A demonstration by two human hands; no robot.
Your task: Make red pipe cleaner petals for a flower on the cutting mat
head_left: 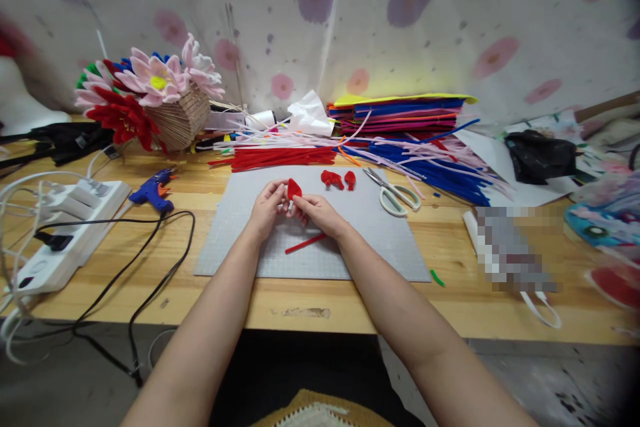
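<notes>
Between both hands, above the grey cutting mat (230, 240), is a small red fuzzy petal (294, 188) that looks shaped from pipe cleaner. My left hand (270, 203) pinches it from the left side. The fingers of my right hand (316, 210) are closed on its lower right edge. Some fingertips are hidden behind the petal. Below the hands, a straight red pipe cleaner (305, 243) lies on the mat, partly covered by my right wrist. Farther back on the mat rest several finished red petals (332, 179). Scissors (393, 195) with pale handles lie at the mat's right edge.
Bundles of red pipe cleaners (285, 159) and blue pipe cleaners (450, 173) lie behind the mat. At left are a blue glue gun (154, 192), a power strip (70, 240) with loose cables, and a basket (180, 117) of fuzzy flowers. A black bag (540, 155) sits at right.
</notes>
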